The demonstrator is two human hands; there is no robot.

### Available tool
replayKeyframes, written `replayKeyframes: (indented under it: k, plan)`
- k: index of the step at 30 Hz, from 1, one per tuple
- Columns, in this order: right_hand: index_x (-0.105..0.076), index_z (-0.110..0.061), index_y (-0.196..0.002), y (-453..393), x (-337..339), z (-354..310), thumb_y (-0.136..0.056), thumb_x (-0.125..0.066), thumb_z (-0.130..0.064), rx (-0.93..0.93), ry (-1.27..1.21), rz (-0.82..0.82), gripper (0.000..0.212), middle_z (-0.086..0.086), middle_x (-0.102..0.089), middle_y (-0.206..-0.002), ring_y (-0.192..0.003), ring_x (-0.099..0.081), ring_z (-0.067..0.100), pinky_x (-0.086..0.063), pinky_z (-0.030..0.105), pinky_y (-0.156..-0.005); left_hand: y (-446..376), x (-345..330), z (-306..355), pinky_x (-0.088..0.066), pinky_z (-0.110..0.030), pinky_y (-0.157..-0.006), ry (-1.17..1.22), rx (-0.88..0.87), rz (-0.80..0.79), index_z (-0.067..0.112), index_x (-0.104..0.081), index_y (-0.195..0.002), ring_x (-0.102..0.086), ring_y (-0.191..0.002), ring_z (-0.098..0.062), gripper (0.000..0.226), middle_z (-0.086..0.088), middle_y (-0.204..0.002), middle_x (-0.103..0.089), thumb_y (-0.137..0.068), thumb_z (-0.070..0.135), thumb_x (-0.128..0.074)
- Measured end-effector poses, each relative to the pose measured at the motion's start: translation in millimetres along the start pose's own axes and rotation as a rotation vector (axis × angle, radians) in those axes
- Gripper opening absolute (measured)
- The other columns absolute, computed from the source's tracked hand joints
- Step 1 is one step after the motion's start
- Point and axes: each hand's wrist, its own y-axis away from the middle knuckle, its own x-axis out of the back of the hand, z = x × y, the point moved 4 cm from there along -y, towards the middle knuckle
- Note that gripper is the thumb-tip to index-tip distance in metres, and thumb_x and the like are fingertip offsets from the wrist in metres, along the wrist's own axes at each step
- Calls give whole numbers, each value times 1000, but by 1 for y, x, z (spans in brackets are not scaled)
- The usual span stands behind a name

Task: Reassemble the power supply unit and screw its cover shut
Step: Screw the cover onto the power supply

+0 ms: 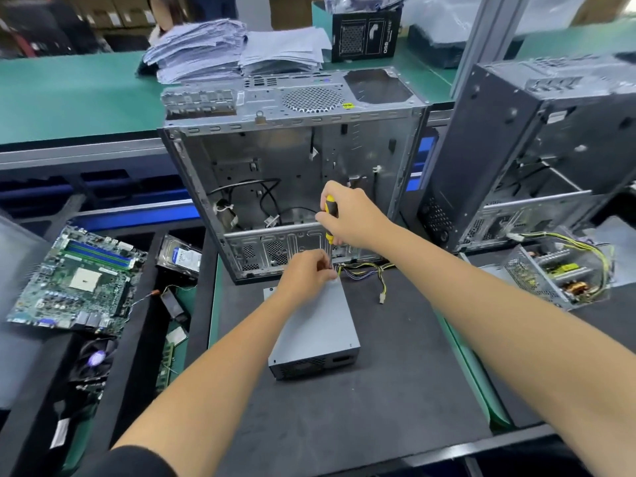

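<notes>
At the middle of the tabletop (395, 390) lies the power supply unit (315, 325), where the right hand (351, 215) grips a screwdriver (329, 218) upright over its 12 o'clock corner, while the left hand (306, 273) pinches its shaft, seemingly steadying the tip on a screw.

Centre: the power supply unit (315, 325) lies flat on the table (395, 390), its cables (364, 271) running off its far end.
Behind: an open computer case (292, 173) stands just past the unit.
Above the unit: the left hand (306, 273) rests at its far edge; the right hand (347, 215) holds a screwdriver (330, 218) upright over that edge.
Left: a motherboard (79, 280) and, nearer the case, a hard drive (180, 256).
Right: a second case (537, 149), with an opened power supply (557, 273) before it.
Far back: paper stacks (234, 49) and a box (366, 34).
</notes>
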Motion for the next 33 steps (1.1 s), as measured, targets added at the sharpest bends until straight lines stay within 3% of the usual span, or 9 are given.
replayKeyframes:
  k: [4,10,18,23,27,30,33]
  plan:
    - [-46,-13,-90,2,-4,7,-94,-54,-15,32,46,-44,10,6,-60,-67,-53,-64,18,-54,36,-61,-7,-8,-3,-46,-34,-71,-66,7,3,12,-59,-70,-55,-73,-20,17,-1,-74,-61,-79,15,-73]
    - [-50,-10,-92,1,-8,11,-93,-57,-16,78,96,-127,9,7,-61,-74,-67,-64,28,-54,43,-67,-12,-16,-8,-44,-35,-71,-54,35,-30,5,-63,-73,-55,-73,-23,16,-8,-76,-64,-78,14,-75]
    - [-51,-13,-91,0,-5,17,-91,-61,-18,95,105,-156,10,6,-62,-78,-69,-64,25,-53,39,-64,-13,-16,-10,-43,-33,-66,-3,34,-67,2,-62,-70,-48,-66,-18,22,-17,-77,-65,-76,16,-78]
    - [-50,-21,-84,-1,-6,18,-88,-65,-22,120,149,-183,16,-3,-57,-73,-67,-54,13,-46,33,-61,-11,-14,-16,-40,-24,-69,46,16,-93,12,-67,-75,-54,-74,-12,9,0,-79,-65,-80,11,-74]
    - [-50,-22,-81,-3,-6,17,-85,-68,-23,130,173,-214,19,-4,-57,-73,-69,-49,3,-43,31,-59,-11,-12,-18,-40,-17,-72,47,7,-78,7,-72,-82,-57,-78,-11,2,2,-84,-68,-82,7,-71]
    - [-49,-22,-80,-3,-6,16,-85,-68,-23,126,184,-215,20,-4,-58,-73,-65,-52,2,-42,30,-58,-10,-12,-20,-38,-4,-65,57,16,-71,11,-74,-83,-56,-73,-4,4,4,-82,-68,-82,9,-71]
    - [-49,-21,-79,-1,-3,16,-85,-68,-20,119,163,-209,20,-4,-59,-71,-54,-59,4,-40,24,-52,-10,-12,-22,-38,-5,-63,68,29,-60,12,-75,-85,-56,-72,-3,4,3,-83,-69,-83,11,-71]
